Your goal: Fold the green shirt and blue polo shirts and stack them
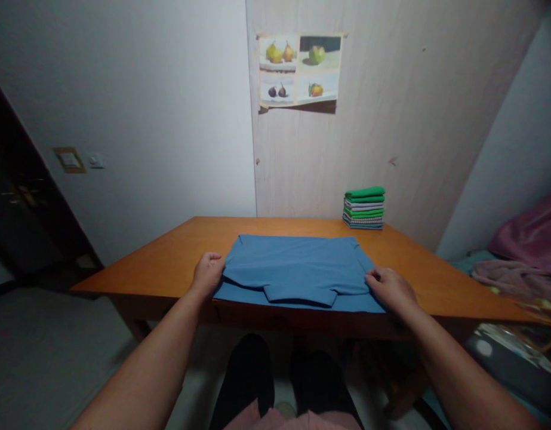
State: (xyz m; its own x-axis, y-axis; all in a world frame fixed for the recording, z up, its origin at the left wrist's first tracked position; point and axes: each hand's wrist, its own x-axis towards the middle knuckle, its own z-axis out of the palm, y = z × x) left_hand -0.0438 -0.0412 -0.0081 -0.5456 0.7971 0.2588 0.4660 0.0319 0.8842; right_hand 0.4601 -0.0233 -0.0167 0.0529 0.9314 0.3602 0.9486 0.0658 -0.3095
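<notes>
A blue shirt (297, 260) lies folded over on the wooden table, its collar (301, 295) toward me near the front edge. A lower layer of the same cloth shows beneath, along the table's edge. At the shirt's left side, my left hand (208, 275) is closed with its fingertips pinching the cloth. On the opposite side my right hand (390, 288) pinches the cloth between thumb and fingers.
The wooden table (168, 263) stands against the wall. A stack of folded clothes (363, 209), green, grey and blue, sits at its back right corner. Pink cloth (526, 233) is heaped off to the right. A fruit poster (299, 71) hangs on the wall.
</notes>
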